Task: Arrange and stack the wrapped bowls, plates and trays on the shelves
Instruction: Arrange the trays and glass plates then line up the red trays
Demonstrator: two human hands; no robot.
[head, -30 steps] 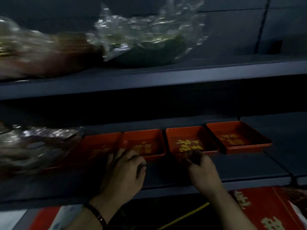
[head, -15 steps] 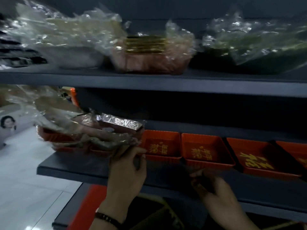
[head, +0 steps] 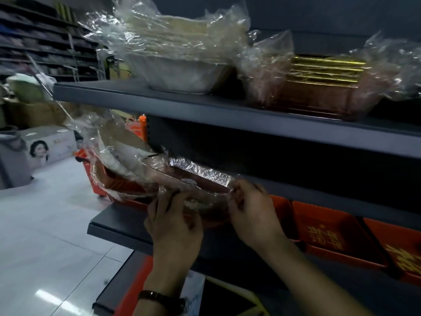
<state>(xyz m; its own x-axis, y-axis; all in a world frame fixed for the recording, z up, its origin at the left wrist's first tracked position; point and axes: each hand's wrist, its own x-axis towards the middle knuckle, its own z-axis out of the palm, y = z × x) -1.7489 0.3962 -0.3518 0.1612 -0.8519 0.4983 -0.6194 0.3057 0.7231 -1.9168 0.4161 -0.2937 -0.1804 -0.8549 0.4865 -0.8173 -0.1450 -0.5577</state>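
Wrapped tray stack (head: 182, 176) gripped by left hand (head: 174, 222), right hand (head: 252, 213); contents blurred under film.

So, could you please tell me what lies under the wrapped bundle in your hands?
A red tray rim shows beneath the bundle on the lower shelf. The left hand and right hand grip it. Wrap and hands hide how many trays lie underneath.

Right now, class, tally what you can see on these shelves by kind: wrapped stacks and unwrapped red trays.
Wrapped stacks: 3 (white stack, gold-edged stack, red stack gripped by left hand and right hand)
Unwrapped red trays: 3
Total: 6
Loose wrap at the right edge is cut off, so not counted.
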